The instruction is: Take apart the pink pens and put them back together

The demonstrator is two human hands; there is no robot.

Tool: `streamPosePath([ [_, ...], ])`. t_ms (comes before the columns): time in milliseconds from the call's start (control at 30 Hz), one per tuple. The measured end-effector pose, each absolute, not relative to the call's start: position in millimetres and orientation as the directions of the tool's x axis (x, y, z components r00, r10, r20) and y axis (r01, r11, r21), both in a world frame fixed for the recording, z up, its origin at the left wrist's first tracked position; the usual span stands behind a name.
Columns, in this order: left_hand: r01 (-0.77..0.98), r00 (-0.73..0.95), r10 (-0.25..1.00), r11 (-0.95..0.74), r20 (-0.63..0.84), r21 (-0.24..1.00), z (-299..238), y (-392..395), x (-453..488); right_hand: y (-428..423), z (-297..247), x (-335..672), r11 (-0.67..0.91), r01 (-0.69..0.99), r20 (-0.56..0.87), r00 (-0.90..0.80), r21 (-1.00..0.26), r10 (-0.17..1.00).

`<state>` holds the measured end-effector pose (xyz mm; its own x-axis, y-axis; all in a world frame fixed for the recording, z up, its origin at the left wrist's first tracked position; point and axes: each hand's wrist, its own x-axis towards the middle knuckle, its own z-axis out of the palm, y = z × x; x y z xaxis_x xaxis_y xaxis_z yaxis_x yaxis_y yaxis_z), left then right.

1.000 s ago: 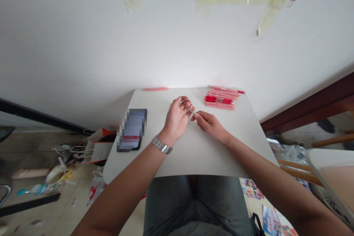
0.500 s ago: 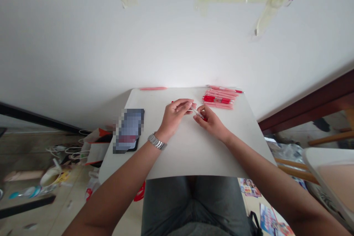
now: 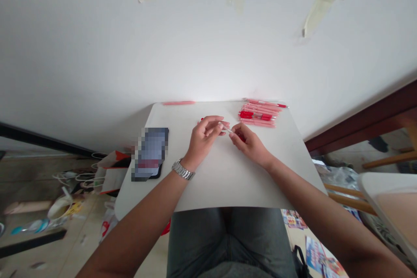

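Fingertips of both hands are pinching a slim clear tube, the left hand holding its far end and the right hand its near end. It is slanting between them above the middle of the table. Some red is showing within the right hand's curled fingers; whether it is joining the tube is impossible to tell. Pens are lying bunched beyond the right hand, and a lone pen is resting along the back edge. The step in hand, seemingly, is two-handed handling of this one piece; the next move is probably calling for a light pinch and well-aligned ends.
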<state>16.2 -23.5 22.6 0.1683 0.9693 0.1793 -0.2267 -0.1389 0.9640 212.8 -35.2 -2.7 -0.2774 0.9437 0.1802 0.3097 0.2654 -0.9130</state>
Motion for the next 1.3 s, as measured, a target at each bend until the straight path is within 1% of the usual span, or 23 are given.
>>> streamPosePath([
  [100,-0.226,0.136,0.976,-0.135,0.169,0.965,21,-24,17,-36,-4,213,0.268,0.315,0.184,-0.273,-0.91,0.944],
  [233,-0.232,0.105,0.978,-0.152,0.18,0.961,20,-25,18,-37,2,214,0.305,0.371,0.209,-0.278,-0.877,0.938],
  [433,-0.215,0.041,0.975,-0.204,0.218,0.955,21,-27,19,-35,5,213,0.461,0.427,0.351,-0.312,-0.778,0.883],
  [533,-0.224,0.018,0.974,-0.215,0.225,0.951,23,-28,20,-35,0,213,0.454,0.461,0.346,-0.302,-0.762,0.888],
  [700,-0.208,-0.07,0.975,-0.222,0.212,0.953,26,-26,16,-37,-1,214,0.378,0.459,0.304,-0.23,-0.804,0.925],
  [800,-0.203,-0.019,0.98,-0.2,0.2,0.959,25,-25,14,-39,3,214,0.358,0.415,0.303,-0.194,-0.837,0.933],
  [967,-0.159,0.144,0.975,-0.148,0.171,0.976,22,-25,14,-39,4,216,0.409,0.369,0.326,-0.266,-0.835,0.907],
  [1167,-0.201,0.195,0.977,-0.051,0.091,0.978,21,-25,15,-39,6,218,0.453,0.412,0.324,-0.346,-0.79,0.88],
  [1300,-0.169,0.227,0.967,-0.078,0.116,0.983,19,-25,14,-38,7,218,0.465,0.417,0.328,-0.359,-0.781,0.874],
])
